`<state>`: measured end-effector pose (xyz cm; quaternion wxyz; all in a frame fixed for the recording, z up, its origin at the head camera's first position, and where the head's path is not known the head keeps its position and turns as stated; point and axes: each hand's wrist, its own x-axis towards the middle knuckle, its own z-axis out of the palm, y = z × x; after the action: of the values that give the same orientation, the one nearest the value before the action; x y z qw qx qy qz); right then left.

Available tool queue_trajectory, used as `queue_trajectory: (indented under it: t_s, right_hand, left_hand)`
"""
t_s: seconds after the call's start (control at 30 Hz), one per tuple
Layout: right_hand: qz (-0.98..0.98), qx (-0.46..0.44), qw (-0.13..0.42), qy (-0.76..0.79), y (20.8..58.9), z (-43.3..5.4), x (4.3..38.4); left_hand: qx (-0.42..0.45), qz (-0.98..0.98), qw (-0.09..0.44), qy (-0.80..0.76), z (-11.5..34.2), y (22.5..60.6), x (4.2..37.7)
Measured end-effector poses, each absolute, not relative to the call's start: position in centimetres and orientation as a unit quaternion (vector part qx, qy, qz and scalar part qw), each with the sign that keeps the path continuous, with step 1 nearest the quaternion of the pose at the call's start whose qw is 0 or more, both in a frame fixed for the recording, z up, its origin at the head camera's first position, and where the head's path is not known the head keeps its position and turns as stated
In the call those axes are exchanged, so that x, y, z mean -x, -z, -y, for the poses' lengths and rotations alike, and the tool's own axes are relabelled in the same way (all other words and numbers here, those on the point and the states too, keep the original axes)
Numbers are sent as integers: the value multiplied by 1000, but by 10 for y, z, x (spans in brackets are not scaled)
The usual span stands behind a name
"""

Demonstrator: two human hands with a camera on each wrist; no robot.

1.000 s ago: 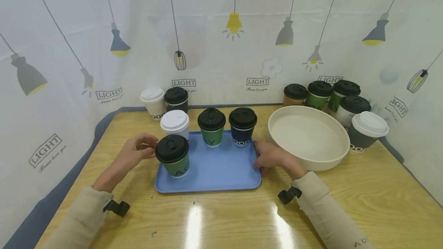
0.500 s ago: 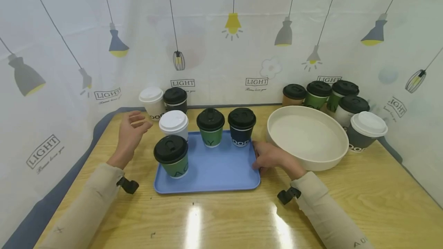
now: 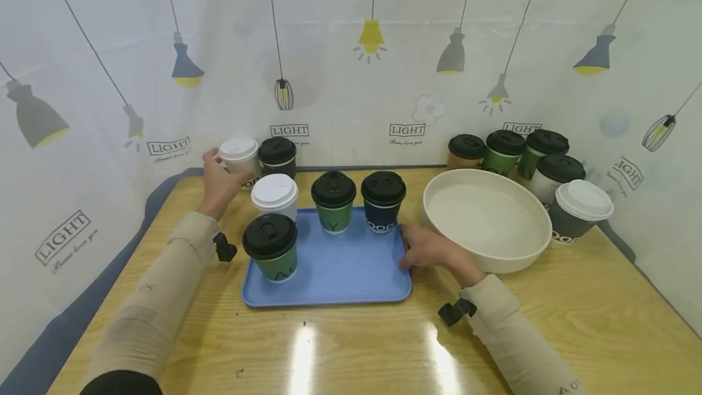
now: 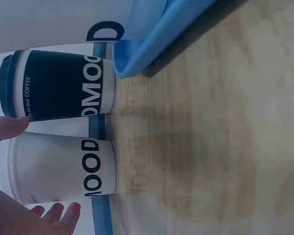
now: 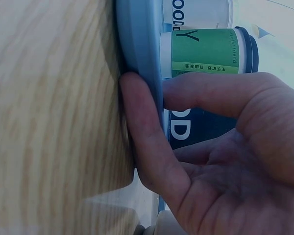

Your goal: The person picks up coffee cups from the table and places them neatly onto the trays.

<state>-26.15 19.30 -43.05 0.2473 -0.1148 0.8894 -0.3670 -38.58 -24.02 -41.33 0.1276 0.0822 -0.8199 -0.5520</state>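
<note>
My left hand [image 3: 220, 185] is at the white-lidded pale paper coffee cup [image 3: 239, 160] at the back left. In the left wrist view its thumb [image 4: 10, 128] and fingertips [image 4: 68, 218] lie on either side of this cup [image 4: 63, 169], right at its wall, not visibly closed on it. A dark coffee cup [image 4: 63, 85] stands beside it. My right hand [image 3: 428, 247] pinches the right rim of the blue tray [image 3: 345, 273]. On the tray stand a white cup [image 3: 275, 197], two green cups with black lids [image 3: 272, 249] and a navy cup [image 3: 383, 203].
A cream round basin [image 3: 488, 218] stands right of the tray. Several lidded cups are grouped behind it, including a dark one with a white lid [image 3: 578, 212]. A printed curtain [image 3: 340, 108] hangs behind the wooden table [image 3: 362, 346].
My left hand has moved from beside the front green cup, back and up to the white-lidded cup at the back left. The right hand has stayed on the tray rim.
</note>
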Motion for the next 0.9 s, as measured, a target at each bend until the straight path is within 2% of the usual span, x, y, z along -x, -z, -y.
queue_trajectory:
  t_s: [0.23,0.9]
  right_hand:
    - [-890,107,242,371,430,-195,261]
    - [-891,107,241,370,431,-194,259]
  left_hand:
    - [-57,829,160,533,232,414,405]
    - [-130,845,145,498,236,416,410]
